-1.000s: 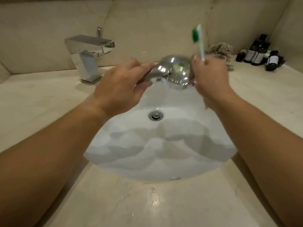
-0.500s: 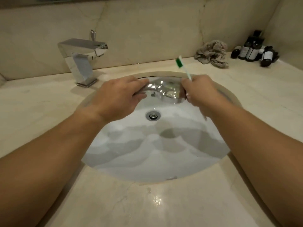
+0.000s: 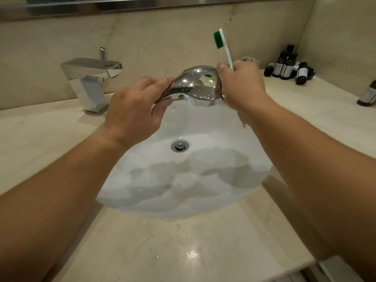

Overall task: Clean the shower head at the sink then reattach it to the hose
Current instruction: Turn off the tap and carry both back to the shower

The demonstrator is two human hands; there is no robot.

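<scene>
A chrome shower head (image 3: 196,84) hangs above the white sink (image 3: 213,196), its shiny back toward me and its spray face hidden. My left hand (image 3: 134,112) grips its handle end. My right hand (image 3: 241,88) holds the round head's right edge and also grips a toothbrush (image 3: 224,47) with a white handle and green bristles, which sticks up above the fist. No hose is in view.
A square chrome faucet (image 3: 91,82) stands at the back left of the beige counter (image 3: 183,251). Several small dark bottles (image 3: 289,65) cluster at the back right, one more (image 3: 368,94) at the right edge. The drain (image 3: 180,146) sits mid-basin. A crumpled cloth (image 3: 249,59) peeks behind my right hand.
Both hands dipped the shower head toward the basin half a second ago and have lifted it back up. The toothbrush now points upward again.
</scene>
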